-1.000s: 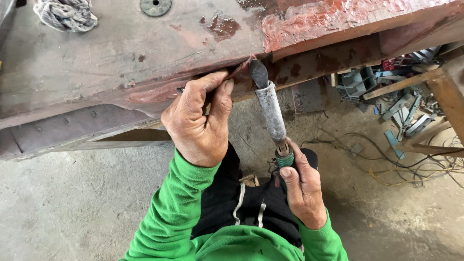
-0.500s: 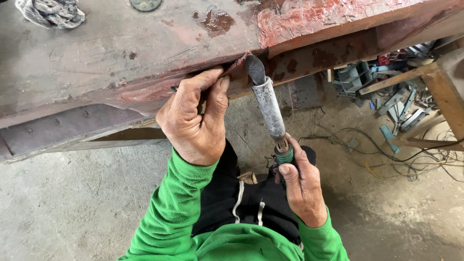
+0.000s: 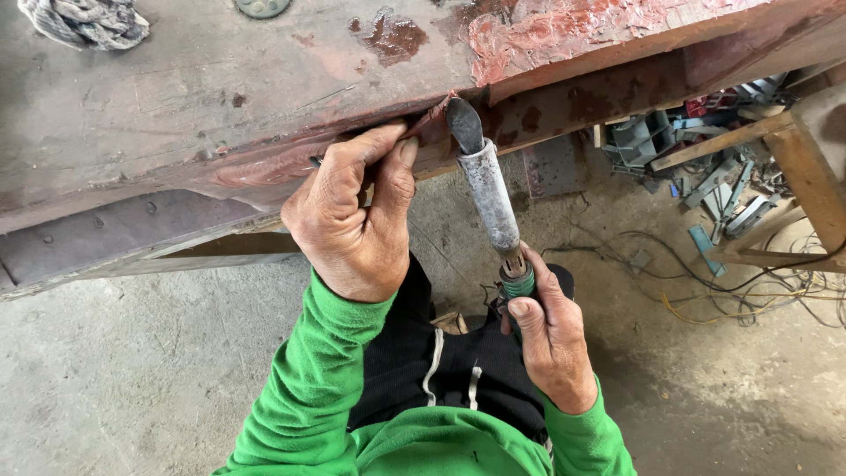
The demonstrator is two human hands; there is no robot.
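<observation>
A long rust-red steel beam (image 3: 220,97) crosses the top of the head view. My left hand (image 3: 352,216) presses against its lower front edge, fingers curled around a thin dark rod whose tip pokes out to the left. My right hand (image 3: 551,339) grips the green handle of a metal tool (image 3: 489,189) with a grey cylindrical shaft. The tool's dark pointed tip touches the beam's edge just right of my left thumb. Both arms wear green sleeves.
A grey rag (image 3: 84,22) and a round metal disc (image 3: 262,7) lie on the beam's top. Metal scraps (image 3: 705,167), a rusty angled frame (image 3: 806,172) and loose wires (image 3: 758,291) clutter the concrete floor at the right.
The view has shifted slightly, so the beam and rag sit higher in frame. Both hands keep their grip and the tool tip stays at the beam's edge.
</observation>
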